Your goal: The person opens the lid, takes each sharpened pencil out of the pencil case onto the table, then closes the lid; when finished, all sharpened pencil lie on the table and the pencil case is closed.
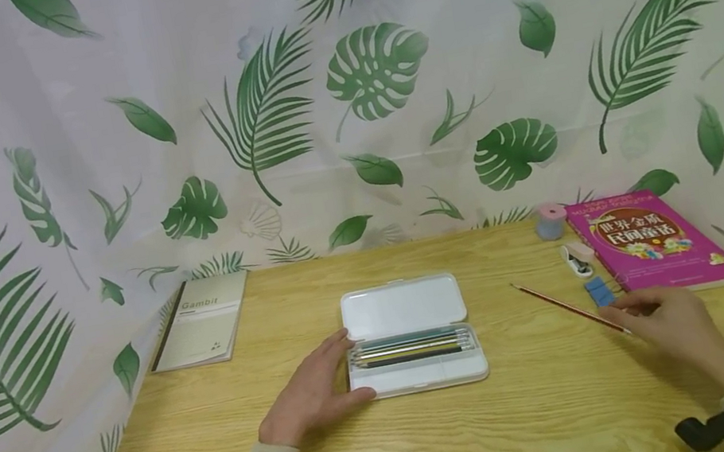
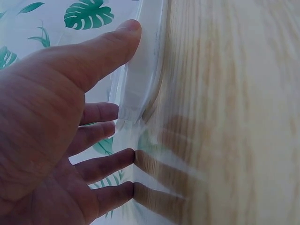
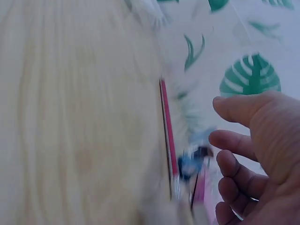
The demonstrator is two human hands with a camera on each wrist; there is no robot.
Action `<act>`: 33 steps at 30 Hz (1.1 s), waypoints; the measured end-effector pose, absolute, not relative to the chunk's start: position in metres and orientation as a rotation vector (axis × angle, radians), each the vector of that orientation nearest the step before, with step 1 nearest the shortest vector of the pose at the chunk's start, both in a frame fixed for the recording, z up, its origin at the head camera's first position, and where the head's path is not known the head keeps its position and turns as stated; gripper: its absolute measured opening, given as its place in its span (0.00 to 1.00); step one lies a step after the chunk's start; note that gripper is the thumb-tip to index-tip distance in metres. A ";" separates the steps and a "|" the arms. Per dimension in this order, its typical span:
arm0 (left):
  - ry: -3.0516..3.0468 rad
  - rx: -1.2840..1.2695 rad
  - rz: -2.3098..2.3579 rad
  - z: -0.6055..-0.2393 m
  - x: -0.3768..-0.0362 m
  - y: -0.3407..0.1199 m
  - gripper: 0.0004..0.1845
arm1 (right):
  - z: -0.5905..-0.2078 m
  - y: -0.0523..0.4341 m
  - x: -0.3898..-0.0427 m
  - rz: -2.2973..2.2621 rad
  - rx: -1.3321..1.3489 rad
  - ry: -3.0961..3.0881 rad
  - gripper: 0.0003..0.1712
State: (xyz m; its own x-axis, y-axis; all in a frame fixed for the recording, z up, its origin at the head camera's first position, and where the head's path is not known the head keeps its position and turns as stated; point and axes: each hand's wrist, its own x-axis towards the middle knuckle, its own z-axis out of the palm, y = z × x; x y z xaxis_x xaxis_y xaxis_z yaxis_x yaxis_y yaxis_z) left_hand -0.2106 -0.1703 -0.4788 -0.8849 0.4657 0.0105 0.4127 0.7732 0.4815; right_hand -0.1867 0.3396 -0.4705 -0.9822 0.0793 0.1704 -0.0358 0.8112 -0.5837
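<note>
A white pencil case (image 1: pixel 403 307) stands with its lid up, several pencils (image 1: pixel 412 346) lying along its upper compartment. My left hand (image 1: pixel 312 396) rests at its left end, thumb at the near corner, fingers spread along the side. The left wrist view shows that thumb against the case's wall (image 2: pixel 146 56), fingertips on the tabletop. A red-and-black striped pencil (image 1: pixel 557 302) lies slanted on the table to the right. My right hand (image 1: pixel 670 325) hovers by its near end; in the right wrist view thumb and fingers stand apart beside the pencil (image 3: pixel 167 126), with nothing between them.
Past the right hand are a blue binder clip (image 1: pixel 600 291), a small white-and-pink item (image 1: pixel 577 261), a pink-and-blue round item (image 1: pixel 551 222) and a magenta book (image 1: pixel 655 239). A "Gambit" notebook (image 1: pixel 203 323) lies at the back left. Leaf-patterned cloth (image 1: pixel 430 198) hangs behind the table.
</note>
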 end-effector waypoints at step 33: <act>2.863 0.713 0.717 -0.477 -0.210 -0.169 0.46 | -0.475 0.166 -0.236 0.542 0.939 -2.683 0.10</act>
